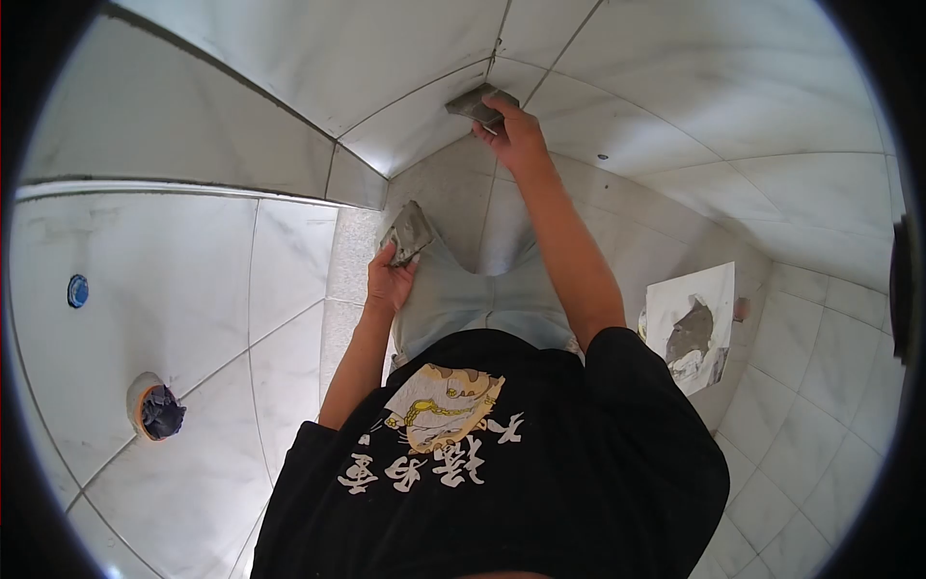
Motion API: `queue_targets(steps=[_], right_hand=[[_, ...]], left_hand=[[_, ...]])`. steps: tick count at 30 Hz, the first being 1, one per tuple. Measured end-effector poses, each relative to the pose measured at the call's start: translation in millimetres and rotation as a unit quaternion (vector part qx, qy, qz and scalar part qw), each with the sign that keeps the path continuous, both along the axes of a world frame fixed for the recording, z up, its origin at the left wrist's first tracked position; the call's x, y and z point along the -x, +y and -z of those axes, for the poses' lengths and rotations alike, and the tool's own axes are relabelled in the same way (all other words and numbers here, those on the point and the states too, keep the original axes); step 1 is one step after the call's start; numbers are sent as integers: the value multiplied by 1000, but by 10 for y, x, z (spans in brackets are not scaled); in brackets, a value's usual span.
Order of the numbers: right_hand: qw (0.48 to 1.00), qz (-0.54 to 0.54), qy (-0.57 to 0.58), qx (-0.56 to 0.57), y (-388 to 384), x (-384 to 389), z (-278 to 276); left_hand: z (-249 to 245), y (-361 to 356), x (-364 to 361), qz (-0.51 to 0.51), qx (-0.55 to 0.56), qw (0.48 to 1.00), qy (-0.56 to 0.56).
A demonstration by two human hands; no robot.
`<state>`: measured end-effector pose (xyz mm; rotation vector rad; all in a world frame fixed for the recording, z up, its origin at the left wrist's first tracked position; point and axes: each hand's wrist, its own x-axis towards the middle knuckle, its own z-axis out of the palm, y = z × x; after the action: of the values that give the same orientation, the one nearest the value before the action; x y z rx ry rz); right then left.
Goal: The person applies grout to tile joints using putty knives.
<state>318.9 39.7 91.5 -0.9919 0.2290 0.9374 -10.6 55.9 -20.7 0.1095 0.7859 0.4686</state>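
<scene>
Grey and flat, the block point(469, 103) sits in your right grip point(518, 141), clasped between thumb and fingers, with the wall corner joint point(490, 68) just beyond it. Whether the block touches the tile I cannot tell. Your left grip point(390, 283) is closed on a rough grey slab point(409, 232), which projects forward from the fingers, behind and to the left of the right grip.

To work well here, keep the block's broad face parallel to the tile point(637, 101), bear evenly along its edge, and guide it from the forearm rather than flicking the wrist. Hold the slab steady and clear of the right grip's path.

Your right arm reaches well forward, the forearm slanting inward to the grip. Your left forearm is drawn closer, angled forward and slightly inward, its grip beside the pale trousers point(482, 294).
</scene>
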Motion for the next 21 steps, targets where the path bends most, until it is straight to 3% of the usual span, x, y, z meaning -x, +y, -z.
queue_targets(steps=[8,12,16,21], right_hand=[[997,-22,-69,8,109,-29,-606],[997,-22,-63,-35,-90,49,-616],[1000,2,-2,-17,-429,103,-43],[996,-56,53,38,-529,77,617]], left_hand=[[-23,-16,-3,-8,-2,1000,-11],[29,-29,30,-12,7,1000,-14],[56,-8,23,-16,0,1000,-11],[-15,-14,5,1,2,1000,8]])
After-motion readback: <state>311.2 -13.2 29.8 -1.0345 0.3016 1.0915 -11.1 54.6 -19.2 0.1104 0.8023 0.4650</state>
